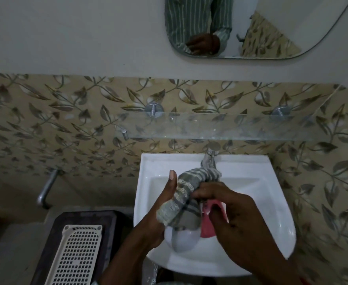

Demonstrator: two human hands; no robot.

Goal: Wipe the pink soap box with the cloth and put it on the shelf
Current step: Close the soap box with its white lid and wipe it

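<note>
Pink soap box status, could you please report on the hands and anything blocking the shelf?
Left hand holds grey striped cloth against pink soap box; right hand grips box. Over white sink, wiping. Glass shelf bare.

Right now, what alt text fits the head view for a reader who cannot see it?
Over a white sink, the left hand and right hand rub a striped grey cloth on a pink soap box. Above, a glass shelf sits on a leaf-patterned wall below a mirror.
</note>
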